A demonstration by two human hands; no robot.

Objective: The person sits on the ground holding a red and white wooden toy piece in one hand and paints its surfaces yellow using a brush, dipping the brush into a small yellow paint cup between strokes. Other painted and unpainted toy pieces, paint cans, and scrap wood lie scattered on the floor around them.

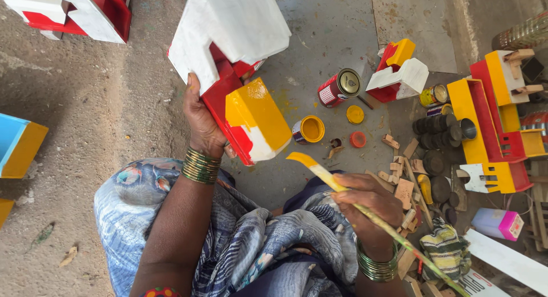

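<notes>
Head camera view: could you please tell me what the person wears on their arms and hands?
Both forearms are bare, with no sleeves or gloves. The left hand has a stack of green-gold bangles at the wrist; the right hand has similar bangles.

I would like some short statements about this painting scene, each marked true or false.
1. The left hand holds the wooden toy. True.
2. The brush tip carries blue paint. False: it is yellow.
3. The open paint can holds yellow paint. True.
4. The right hand is empty. False: it holds the brush.
5. The red can stands upright. False: it lies on its side.
</notes>
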